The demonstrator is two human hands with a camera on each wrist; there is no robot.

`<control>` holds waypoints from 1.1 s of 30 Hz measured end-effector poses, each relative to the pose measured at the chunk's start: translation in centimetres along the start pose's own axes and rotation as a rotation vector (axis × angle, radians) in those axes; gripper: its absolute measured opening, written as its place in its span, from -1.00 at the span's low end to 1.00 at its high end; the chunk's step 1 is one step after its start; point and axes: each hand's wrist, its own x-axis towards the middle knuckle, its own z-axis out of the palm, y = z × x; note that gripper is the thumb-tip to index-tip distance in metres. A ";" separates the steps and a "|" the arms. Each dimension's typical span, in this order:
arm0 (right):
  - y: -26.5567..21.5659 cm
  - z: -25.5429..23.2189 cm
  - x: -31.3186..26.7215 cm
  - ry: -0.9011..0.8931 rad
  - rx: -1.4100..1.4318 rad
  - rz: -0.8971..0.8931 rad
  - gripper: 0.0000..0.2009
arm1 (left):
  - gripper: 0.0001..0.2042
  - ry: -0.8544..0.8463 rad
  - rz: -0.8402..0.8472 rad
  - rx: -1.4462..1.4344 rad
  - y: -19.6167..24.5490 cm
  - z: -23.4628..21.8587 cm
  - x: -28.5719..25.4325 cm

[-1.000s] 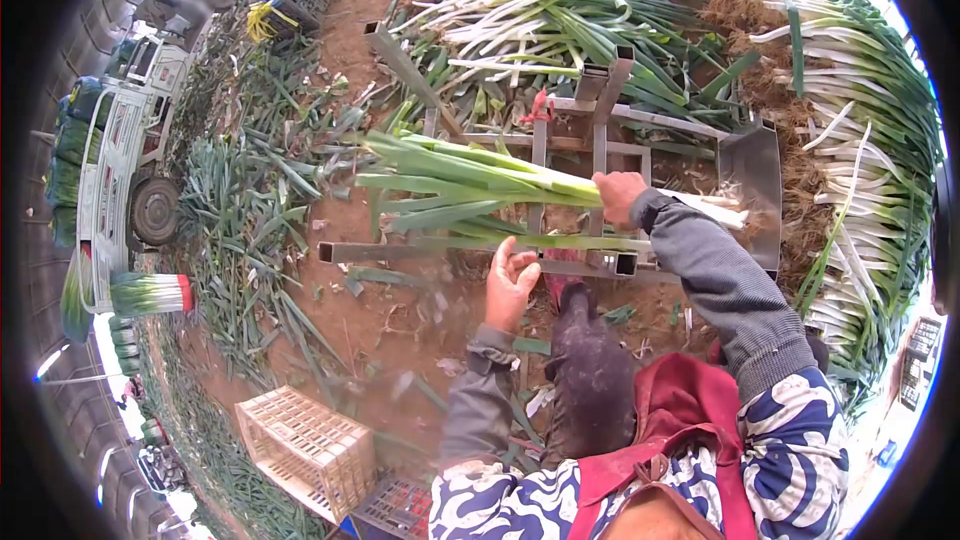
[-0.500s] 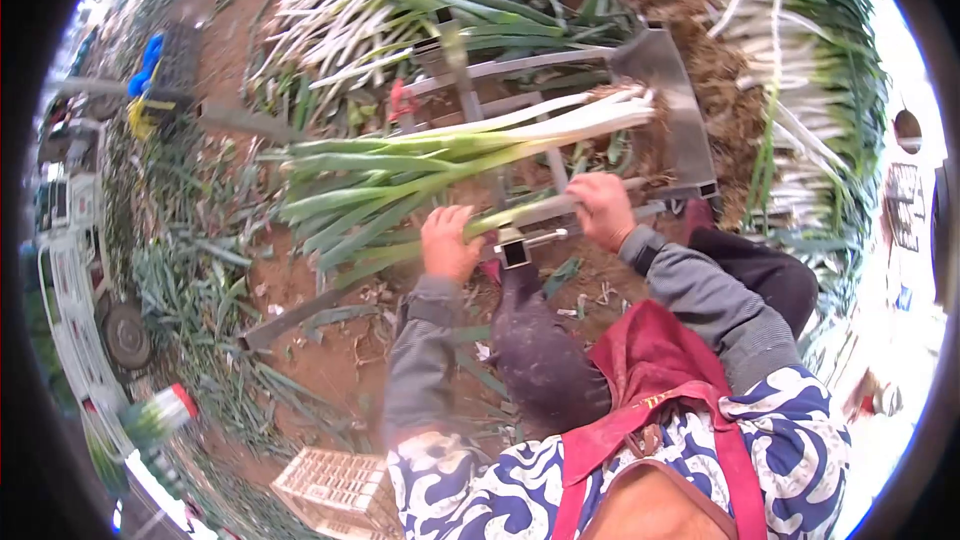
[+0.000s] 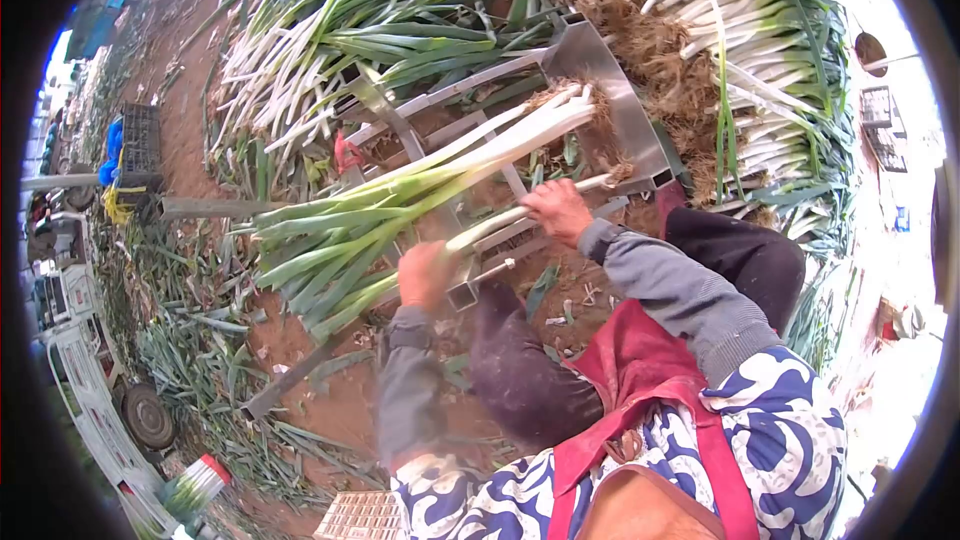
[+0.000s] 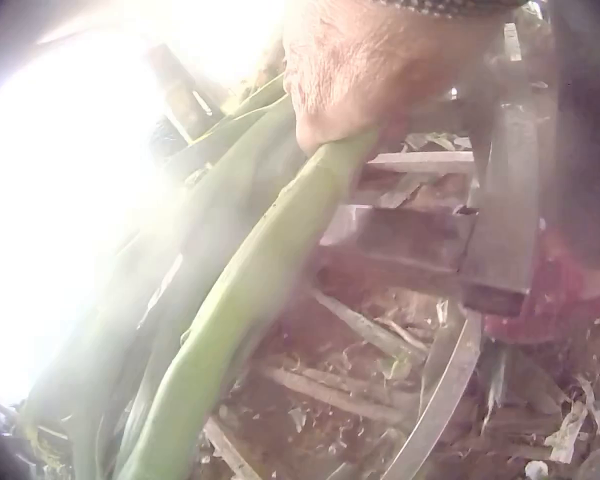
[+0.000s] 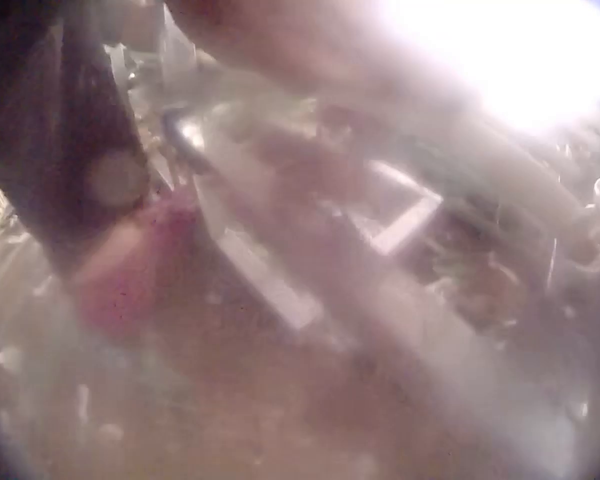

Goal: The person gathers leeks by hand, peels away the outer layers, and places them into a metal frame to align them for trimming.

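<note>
A person sits at a metal frame rack (image 3: 610, 80) on bare soil. Across the rack lies a bundle of leeks (image 3: 400, 195), white root ends toward its metal end plate. At the rack's near rail both hands hold one separate leek (image 3: 490, 225). My left hand (image 3: 425, 275) grips its green part, and the left wrist view shows the fingers (image 4: 370, 80) curled round the green stalk (image 4: 240, 310). My right hand (image 3: 555, 210) grips its white shank near the roots. The right wrist view is blurred, showing only a pale stalk (image 5: 500, 170) and the frame (image 5: 300, 290).
Large heaps of leeks lie beyond the rack (image 3: 400, 10) and to its right (image 3: 770, 50). Cut green leaves litter the soil at the left (image 3: 200, 340). A black crate (image 3: 140, 140) stands far left, a white crate (image 3: 360, 518) at the bottom, and a vehicle wheel (image 3: 150, 415) lower left.
One second ago my right hand held the bundle over the rack and my left hand was open. The bundle now rests on the rack and both hands grip a single leek.
</note>
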 end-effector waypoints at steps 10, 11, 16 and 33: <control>-1.8 -1.8 5.6 0.440 0.153 -0.206 -0.68 | -0.77 0.152 0.121 -0.106 -3.1 6.1 -2.8; -1.8 -1.4 6.2 0.478 0.055 -0.224 -0.69 | -0.76 0.006 -0.005 -0.100 -4.7 7.4 -3.0; -2.7 -2.5 7.7 0.494 -0.073 -0.158 -0.72 | -0.56 0.234 -0.246 -0.032 -0.5 -1.2 1.9; 2.2 -0.2 2.8 0.334 0.035 -0.202 -0.82 | -0.83 -0.001 0.023 0.443 0.7 -3.3 2.3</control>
